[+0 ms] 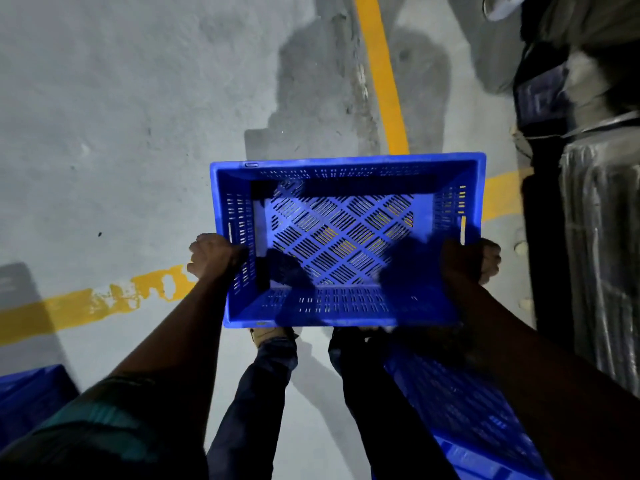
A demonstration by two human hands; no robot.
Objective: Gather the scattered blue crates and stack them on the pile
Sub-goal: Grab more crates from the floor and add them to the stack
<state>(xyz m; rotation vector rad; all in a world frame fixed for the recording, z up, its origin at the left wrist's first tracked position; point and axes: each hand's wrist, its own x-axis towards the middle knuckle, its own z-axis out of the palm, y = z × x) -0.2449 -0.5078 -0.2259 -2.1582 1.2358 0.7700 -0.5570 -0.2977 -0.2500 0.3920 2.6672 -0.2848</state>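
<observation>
Both bare forearms reach forward; the left hand (212, 257) and right hand (476, 259) curl shut on the short ends of an empty, slotted blue plastic crate (346, 237) above the grey concrete floor (121, 116).

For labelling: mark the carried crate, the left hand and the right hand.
carried crate (341, 233): head view, on its perforated floor.
left hand (211, 256): head view, on the knuckles at the crate's left wall.
right hand (485, 259): head view, on the fingers outside the right wall.

Both hands, left (211, 256) and right (472, 261), hold a blue crate (343, 240) above the floor (104, 133).
</observation>
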